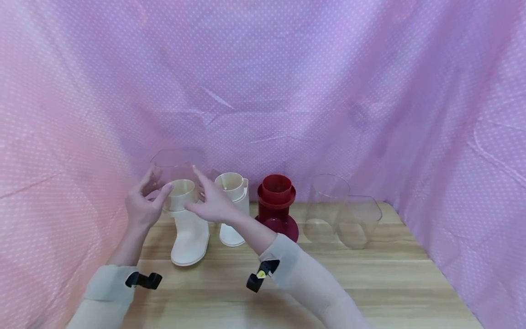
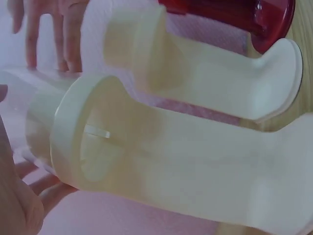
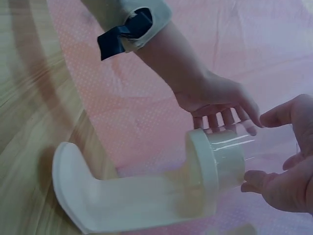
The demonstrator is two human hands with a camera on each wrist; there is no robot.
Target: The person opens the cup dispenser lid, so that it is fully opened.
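Note:
At the table's left stands a cream plastic boot-shaped stand [image 1: 191,240] with a round collar [image 2: 73,129] and an inner ring. A clear plastic container [image 1: 176,165] sits upright around that ring, its lower edge down at the collar. My left hand [image 1: 144,202] holds the container's left side, thumb in front and fingers curved behind. On the opposite side my right hand [image 1: 214,197] holds it, thumb near the collar and fingers reaching up along the wall. In the right wrist view, the left hand's fingertips [image 3: 227,117] show behind the clear wall.
A second cream stand [image 1: 232,233] stands just right of the first. Beside it is a dark red stand [image 1: 274,212] with a round foot. Farther right, two clear containers [image 1: 328,185] stand close together on the wood-grain table [image 1: 370,283]. Pink dotted cloth [image 1: 263,91] hangs behind.

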